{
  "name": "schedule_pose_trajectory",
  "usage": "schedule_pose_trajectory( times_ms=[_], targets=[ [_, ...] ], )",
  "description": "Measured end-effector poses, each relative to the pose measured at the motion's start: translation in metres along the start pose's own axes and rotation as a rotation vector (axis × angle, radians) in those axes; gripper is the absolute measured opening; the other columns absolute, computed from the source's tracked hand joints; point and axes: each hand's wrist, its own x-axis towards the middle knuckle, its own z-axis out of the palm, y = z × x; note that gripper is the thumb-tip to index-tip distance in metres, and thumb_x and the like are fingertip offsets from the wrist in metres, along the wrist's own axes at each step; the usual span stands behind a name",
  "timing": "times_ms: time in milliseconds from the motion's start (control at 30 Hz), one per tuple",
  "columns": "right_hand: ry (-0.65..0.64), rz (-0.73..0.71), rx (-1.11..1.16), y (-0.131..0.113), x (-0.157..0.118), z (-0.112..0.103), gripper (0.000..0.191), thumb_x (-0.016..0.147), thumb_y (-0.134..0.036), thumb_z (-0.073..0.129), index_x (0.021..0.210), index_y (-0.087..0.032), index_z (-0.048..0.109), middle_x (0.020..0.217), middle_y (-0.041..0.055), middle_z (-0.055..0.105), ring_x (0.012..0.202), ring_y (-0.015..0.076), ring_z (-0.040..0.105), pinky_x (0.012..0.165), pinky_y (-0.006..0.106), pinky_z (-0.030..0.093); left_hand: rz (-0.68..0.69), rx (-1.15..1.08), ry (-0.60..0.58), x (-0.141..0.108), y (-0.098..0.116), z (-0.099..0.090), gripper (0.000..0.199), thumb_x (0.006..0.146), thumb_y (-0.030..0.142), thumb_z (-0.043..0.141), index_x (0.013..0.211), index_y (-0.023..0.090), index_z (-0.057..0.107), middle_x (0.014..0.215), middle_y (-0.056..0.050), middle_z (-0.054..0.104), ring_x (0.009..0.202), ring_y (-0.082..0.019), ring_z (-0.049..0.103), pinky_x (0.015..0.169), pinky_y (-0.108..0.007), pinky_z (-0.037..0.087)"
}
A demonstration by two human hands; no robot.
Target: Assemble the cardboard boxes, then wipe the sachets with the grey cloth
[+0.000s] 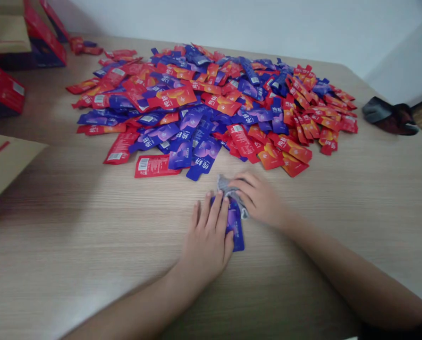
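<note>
Under my left hand (pixel 209 236) a blue-purple sachet (pixel 236 231) lies flat on the wooden tabletop. That hand is stretched out, its fingers pressing on the sachet's left side. My right hand (pixel 260 198) is closed on a crumpled grey cloth (pixel 227 184), which touches the upper end of the sachet. Part of the cloth is hidden by the fingers. Just beyond both hands spreads a large heap of red and blue sachets (pixel 175 97), several with white lettering or barcode labels.
Open red and blue cartons (pixel 44 42) stand at the back left, with another carton (pixel 5 89) in front of them. A tan cardboard flap (pixel 9 160) juts in from the left. A dark, shiny crumpled item (pixel 388 115) lies near the right edge. A pale wall (pixel 267 28) borders the table (pixel 108 236).
</note>
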Motion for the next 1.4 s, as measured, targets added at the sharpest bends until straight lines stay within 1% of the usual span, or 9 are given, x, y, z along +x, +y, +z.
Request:
schedule_pose_trajectory(
  times_ms=[200, 400, 533, 667, 800, 1033, 1133, 1233, 1400],
  targets=[
    [0.313, 0.147, 0.063, 0.0, 0.003, -0.012, 0.031, 0.096, -0.014, 0.039, 0.108, -0.02, 0.066, 0.106, 0.0091, 0.06, 0.1, 0.0213, 0.059, 0.09, 0.037, 0.047, -0.047, -0.034, 0.009, 0.0, 0.0, -0.002, 0.06, 0.092, 0.042, 0.044, 0.14, 0.007, 0.049, 0.144, -0.02, 0.051, 0.138, -0.039, 0.039, 0.111, -0.056, 0.033],
    [-0.048, -0.04, -0.044, -0.021, 0.01, 0.003, 0.029, 0.094, -0.032, 0.053, 0.118, -0.022, 0.067, 0.121, 0.0103, 0.06, 0.107, 0.0286, 0.051, 0.092, 0.048, 0.043, -0.031, -0.011, -0.006, 0.002, 0.0, -0.002, 0.054, 0.09, 0.039, 0.046, 0.131, 0.005, 0.057, 0.137, -0.022, 0.056, 0.134, -0.042, 0.044, 0.109, -0.058, 0.035],
    [0.039, 0.078, -0.049, -0.005, 0.012, 0.001, 0.028, 0.092, -0.018, 0.051, 0.114, -0.019, 0.068, 0.115, 0.0111, 0.06, 0.106, 0.0272, 0.053, 0.093, 0.046, 0.045, -0.019, 0.009, -0.018, 0.003, 0.0, -0.004, 0.057, 0.092, 0.04, 0.044, 0.136, 0.005, 0.052, 0.14, -0.023, 0.054, 0.136, -0.041, 0.042, 0.109, -0.057, 0.036],
    [0.069, 0.021, 0.003, -0.015, 0.016, 0.001, 0.031, 0.092, -0.01, 0.045, 0.113, -0.016, 0.067, 0.11, 0.0111, 0.061, 0.102, 0.0234, 0.057, 0.092, 0.039, 0.047, -0.028, 0.007, -0.023, 0.004, 0.001, -0.005, 0.058, 0.092, 0.042, 0.044, 0.137, 0.007, 0.052, 0.141, -0.023, 0.053, 0.134, -0.041, 0.043, 0.108, -0.058, 0.037],
    [-0.024, -0.072, 0.003, -0.022, 0.017, 0.005, 0.026, 0.094, -0.013, 0.046, 0.105, -0.017, 0.069, 0.104, 0.0084, 0.065, 0.098, 0.0232, 0.056, 0.089, 0.038, 0.047, -0.028, -0.003, -0.026, 0.005, -0.001, -0.006, 0.059, 0.091, 0.044, 0.046, 0.137, 0.007, 0.053, 0.14, -0.023, 0.053, 0.132, -0.042, 0.044, 0.108, -0.058, 0.037],
    [0.112, 0.073, 0.011, -0.015, 0.014, 0.001, 0.024, 0.094, -0.016, 0.047, 0.101, -0.018, 0.069, 0.107, 0.0094, 0.061, 0.098, 0.0218, 0.059, 0.087, 0.037, 0.048, 0.01, -0.043, -0.081, 0.008, -0.012, -0.016, 0.049, 0.094, 0.027, 0.042, 0.141, 0.014, 0.048, 0.137, -0.016, 0.054, 0.13, -0.033, 0.044, 0.103, -0.051, 0.04],
    [0.041, -0.005, 0.037, -0.019, 0.015, 0.002, 0.025, 0.096, -0.015, 0.045, 0.101, -0.019, 0.069, 0.104, 0.0078, 0.063, 0.1, 0.0215, 0.058, 0.089, 0.037, 0.047, 0.021, 0.025, -0.053, 0.011, -0.013, -0.015, 0.049, 0.096, 0.036, 0.045, 0.139, 0.013, 0.049, 0.133, -0.018, 0.056, 0.126, -0.034, 0.046, 0.099, -0.05, 0.041],
    [0.004, 0.071, 0.037, -0.009, 0.011, -0.005, 0.023, 0.093, -0.014, 0.048, 0.097, -0.02, 0.07, 0.1, 0.0054, 0.065, 0.097, 0.0207, 0.06, 0.088, 0.036, 0.048, 0.001, 0.067, -0.037, 0.014, -0.011, -0.013, 0.052, 0.094, 0.047, 0.047, 0.134, 0.014, 0.053, 0.122, -0.017, 0.059, 0.114, -0.034, 0.052, 0.091, -0.05, 0.044],
    [0.178, 0.195, 0.02, -0.005, -0.002, -0.027, 0.022, 0.09, -0.014, 0.051, 0.101, -0.022, 0.069, 0.105, 0.0069, 0.065, 0.099, 0.0232, 0.062, 0.089, 0.039, 0.049, -0.035, 0.011, -0.001, 0.016, -0.009, -0.01, 0.053, 0.092, 0.057, 0.046, 0.122, 0.014, 0.059, 0.125, -0.018, 0.057, 0.12, -0.035, 0.049, 0.094, -0.049, 0.043]
  ],
)
